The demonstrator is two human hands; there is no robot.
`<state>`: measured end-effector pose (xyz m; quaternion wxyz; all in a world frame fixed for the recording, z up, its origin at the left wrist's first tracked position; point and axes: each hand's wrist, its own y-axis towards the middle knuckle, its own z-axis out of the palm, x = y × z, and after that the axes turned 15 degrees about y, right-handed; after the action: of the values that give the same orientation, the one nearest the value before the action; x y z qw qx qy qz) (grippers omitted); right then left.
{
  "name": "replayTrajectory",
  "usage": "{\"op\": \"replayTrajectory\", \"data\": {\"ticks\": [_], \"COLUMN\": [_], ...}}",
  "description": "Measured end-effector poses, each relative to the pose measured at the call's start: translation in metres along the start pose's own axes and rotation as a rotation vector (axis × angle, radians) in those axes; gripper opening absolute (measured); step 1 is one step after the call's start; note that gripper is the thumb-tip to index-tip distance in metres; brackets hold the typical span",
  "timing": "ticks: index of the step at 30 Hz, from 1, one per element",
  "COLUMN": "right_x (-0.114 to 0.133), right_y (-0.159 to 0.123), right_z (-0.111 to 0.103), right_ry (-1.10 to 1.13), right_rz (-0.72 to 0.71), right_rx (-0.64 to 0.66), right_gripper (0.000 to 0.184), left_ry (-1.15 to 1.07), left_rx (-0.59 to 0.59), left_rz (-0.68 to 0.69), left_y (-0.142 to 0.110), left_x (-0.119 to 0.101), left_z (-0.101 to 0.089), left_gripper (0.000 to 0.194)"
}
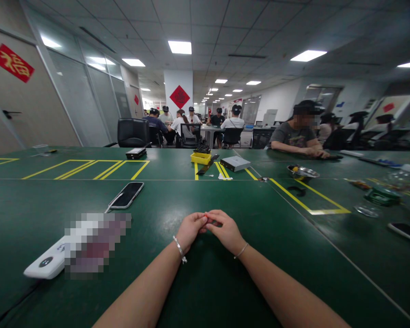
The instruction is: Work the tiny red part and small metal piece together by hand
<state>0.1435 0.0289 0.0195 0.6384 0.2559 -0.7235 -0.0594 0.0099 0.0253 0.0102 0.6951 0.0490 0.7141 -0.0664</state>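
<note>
Fingers [201,222] of the left hand [190,231] and right hand [228,231] meet tip to tip, pinching a small red piece [205,215] between them — partly hidden from me. I have both hands over the green tabletop [171,200]; to their left lies a phone [127,195], past a white device [48,263] — and farther off I see a yellow tray [201,159]

Seeing a phone [127,196] lying on a green table [164,193], a yellow tray [201,159] standing near a grey box [235,163], a metal bowl [307,172] resting farther right.
</note>
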Motion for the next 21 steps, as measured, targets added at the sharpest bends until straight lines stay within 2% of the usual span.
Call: {"op": "replayTrajectory", "data": {"ticks": [5, 10, 15, 21], "right_x": [0.000, 0.007, 0.012, 0.013], "right_y": [-0.002, -0.005, -0.005, -0.006], "right_z": [0.004, 0.007, 0.003, 0.000], "right_ry": [-0.210, -0.366, -0.413, -0.397], "right_rz": [-0.134, -0.157, -0.157, -0.182], "right_rx": [-0.055, -0.126, -0.119, -0.051], "right_gripper": [0.027, 0.013, 0.008, 0.013], "left_ry": [0.055, 0.117, 0.070, -0.011], "left_rx": [-0.003, 0.009, 0.049, 0.079], "left_rz": [-0.020, -0.005, -0.070, -0.070], "left_y": [-0.003, -0.005, -0.005, -0.005], "left_x": [-0.006, -0.008, -0.008, -0.008], "left_z": [0.003, 0.007, 0.006, 0.003], "left_gripper": [0.021, 0.026, 0.030, 0.031]}}
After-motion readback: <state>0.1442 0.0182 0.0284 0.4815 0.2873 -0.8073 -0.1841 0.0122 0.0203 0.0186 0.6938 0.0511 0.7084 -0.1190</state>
